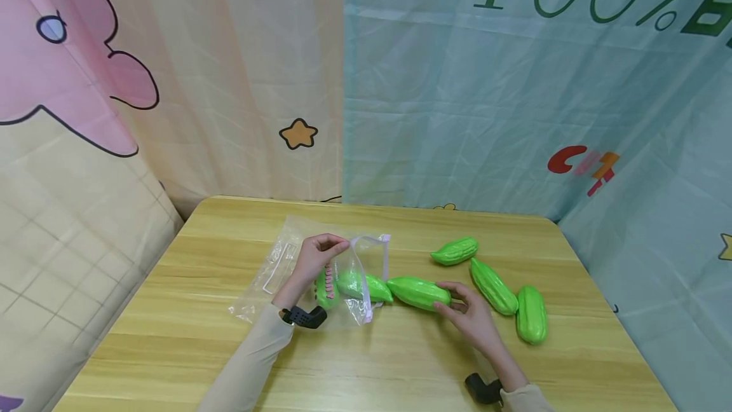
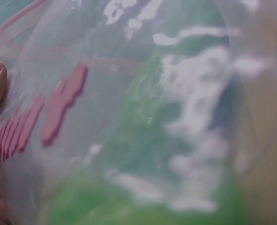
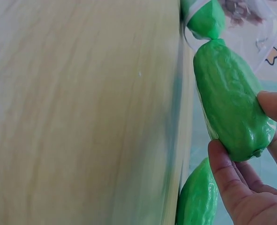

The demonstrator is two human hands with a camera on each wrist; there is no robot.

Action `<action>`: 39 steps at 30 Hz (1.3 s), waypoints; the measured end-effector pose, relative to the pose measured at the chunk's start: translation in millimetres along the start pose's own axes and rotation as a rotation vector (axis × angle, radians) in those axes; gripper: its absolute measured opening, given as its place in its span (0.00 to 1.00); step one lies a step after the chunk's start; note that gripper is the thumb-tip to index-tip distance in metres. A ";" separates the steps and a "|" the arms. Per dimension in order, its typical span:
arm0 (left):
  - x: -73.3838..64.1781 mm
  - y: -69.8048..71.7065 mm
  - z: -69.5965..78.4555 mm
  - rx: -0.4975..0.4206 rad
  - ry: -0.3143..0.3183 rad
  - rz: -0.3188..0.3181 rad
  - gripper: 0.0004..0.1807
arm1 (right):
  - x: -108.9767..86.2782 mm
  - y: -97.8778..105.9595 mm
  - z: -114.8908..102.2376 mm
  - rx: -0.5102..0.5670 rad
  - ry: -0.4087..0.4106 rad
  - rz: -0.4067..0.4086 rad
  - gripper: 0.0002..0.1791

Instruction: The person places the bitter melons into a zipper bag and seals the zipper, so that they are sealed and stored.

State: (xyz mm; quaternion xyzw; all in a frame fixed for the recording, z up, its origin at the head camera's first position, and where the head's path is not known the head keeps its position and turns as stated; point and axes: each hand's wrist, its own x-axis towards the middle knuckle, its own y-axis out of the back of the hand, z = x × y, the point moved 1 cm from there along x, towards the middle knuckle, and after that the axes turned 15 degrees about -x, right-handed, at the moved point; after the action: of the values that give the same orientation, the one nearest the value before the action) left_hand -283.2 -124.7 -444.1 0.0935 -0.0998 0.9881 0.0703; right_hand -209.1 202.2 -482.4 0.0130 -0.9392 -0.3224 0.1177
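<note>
A clear zip bag with a pinkish rim lies on the left middle of the table, its mouth facing right. My left hand pinches the upper edge of that mouth between thumb and fingers. Two green bitter melons are inside, one with its tip at the opening. The fingers and thumb of my right hand grip the blunt end of another bitter melon, whose other end points at the bag mouth. In the left wrist view, pink lettering on the bag's film shows with blurred green behind it.
Three more bitter melons lie right of my right hand: one farther back, one slanted and one at far right. The wooden table backs onto printed curtains.
</note>
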 end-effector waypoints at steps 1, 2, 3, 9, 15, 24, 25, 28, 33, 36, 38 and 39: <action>0.0 0.0 0.1 0.001 -0.003 -0.002 0.10 | -0.2 0.2 -0.3 0.000 0.002 -0.002 0.21; 0.3 0.2 -0.1 0.002 -0.005 -0.003 0.10 | -0.5 0.3 -0.7 0.000 0.001 -0.003 0.21; 1.7 1.4 -2.9 -0.002 -0.004 -0.001 0.10 | -0.6 0.3 -1.0 0.001 -0.003 -0.005 0.21; 12.2 9.9 -25.9 -0.014 0.011 0.021 0.09 | -3.2 1.1 -14.2 -0.005 0.003 0.005 0.20; 11.5 9.9 -28.4 0.002 -0.008 0.026 0.11 | -5.9 4.6 -41.0 -0.013 0.042 -0.001 0.20; 11.7 9.2 -27.7 0.001 -0.015 0.025 0.11 | -3.1 -4.8 -29.3 0.005 0.066 -0.016 0.20; 11.6 9.0 -27.4 0.001 -0.013 0.026 0.11 | -2.3 -6.6 -25.1 0.008 0.052 -0.018 0.20; 11.7 8.7 -26.7 0.003 -0.005 0.025 0.12 | 0.0 -11.8 -13.0 0.029 -0.011 -0.028 0.22; 7.6 5.3 -16.9 -0.006 0.006 0.012 0.11 | 1.7 -15.0 -8.2 0.052 -0.084 -0.036 0.24; 7.7 5.3 -16.7 -0.002 0.012 0.014 0.11 | 2.2 -15.7 -9.7 0.046 -0.094 -0.034 0.25; 7.7 5.0 -16.8 0.007 0.005 0.014 0.11 | 2.4 -16.1 -10.5 0.040 -0.089 -0.030 0.24; 9.6 6.8 -21.4 0.004 0.005 0.016 0.11 | 2.6 -16.4 -10.8 0.039 -0.087 -0.030 0.24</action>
State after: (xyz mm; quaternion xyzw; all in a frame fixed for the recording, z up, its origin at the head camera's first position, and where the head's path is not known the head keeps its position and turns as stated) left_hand -297.3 -125.6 -464.0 0.0905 -0.0986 0.9890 0.0624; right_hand -210.1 182.4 -483.6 0.0151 -0.9492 -0.3060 0.0717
